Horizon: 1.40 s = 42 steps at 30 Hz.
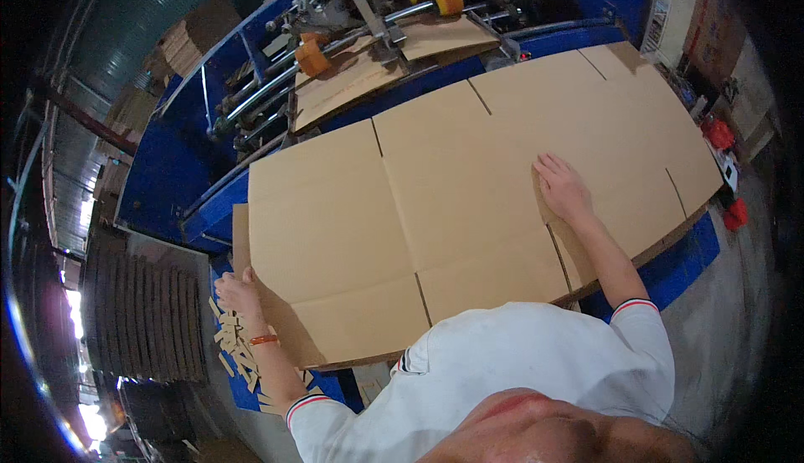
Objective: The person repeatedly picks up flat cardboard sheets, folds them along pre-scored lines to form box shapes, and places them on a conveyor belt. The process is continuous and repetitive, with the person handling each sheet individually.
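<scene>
A large flat sheet of brown cardboard (452, 203), with dark slots cut in from its long edges and faint crease lines, lies across the blue machine bed before me. At its left edge my left hand (240, 297) is closed around the border, thumb raised near the top face; the fingertips are partly hidden. My right hand (564, 188) rests on the sheet right of the middle, fingers stretched out and nothing held. Other cardboard shows just beyond the sheet's left edge.
Ahead stands a blue machine with metal bars and orange rollers (312, 58), with another cardboard piece (347, 82) under them. Small cardboard offcuts (239, 350) lie scattered beside my left forearm. A tall stack of flat cardboard (142, 316) stands at left. Red items (718, 134) are at right.
</scene>
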Each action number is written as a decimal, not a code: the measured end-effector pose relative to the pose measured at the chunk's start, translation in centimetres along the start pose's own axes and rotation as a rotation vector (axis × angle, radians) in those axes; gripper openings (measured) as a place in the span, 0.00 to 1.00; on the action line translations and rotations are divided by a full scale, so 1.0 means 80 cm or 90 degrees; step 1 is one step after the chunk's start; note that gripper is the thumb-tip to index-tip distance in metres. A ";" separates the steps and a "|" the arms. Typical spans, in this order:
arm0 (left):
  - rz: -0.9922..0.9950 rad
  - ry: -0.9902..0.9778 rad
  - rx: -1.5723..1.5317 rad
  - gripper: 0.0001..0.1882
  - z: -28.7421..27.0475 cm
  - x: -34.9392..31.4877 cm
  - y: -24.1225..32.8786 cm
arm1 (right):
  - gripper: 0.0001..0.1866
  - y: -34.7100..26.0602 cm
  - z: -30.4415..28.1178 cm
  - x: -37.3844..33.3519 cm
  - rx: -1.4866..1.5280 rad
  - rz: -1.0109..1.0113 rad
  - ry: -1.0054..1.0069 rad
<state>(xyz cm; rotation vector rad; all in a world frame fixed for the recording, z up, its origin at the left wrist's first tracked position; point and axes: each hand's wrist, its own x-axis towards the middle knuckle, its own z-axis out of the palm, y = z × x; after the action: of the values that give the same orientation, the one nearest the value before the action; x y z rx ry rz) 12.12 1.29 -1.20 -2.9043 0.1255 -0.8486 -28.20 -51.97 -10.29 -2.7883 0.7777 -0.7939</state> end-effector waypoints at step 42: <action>-0.068 -0.151 -0.828 0.14 -0.027 -0.180 0.085 | 0.13 0.011 -0.098 -0.081 0.292 0.126 0.410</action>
<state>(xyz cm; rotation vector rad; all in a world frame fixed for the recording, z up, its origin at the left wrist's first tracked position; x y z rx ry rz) -1.49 -4.02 -7.91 -4.1962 0.7536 -0.4730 -37.44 -49.36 -6.75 -2.0174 0.8032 -1.6173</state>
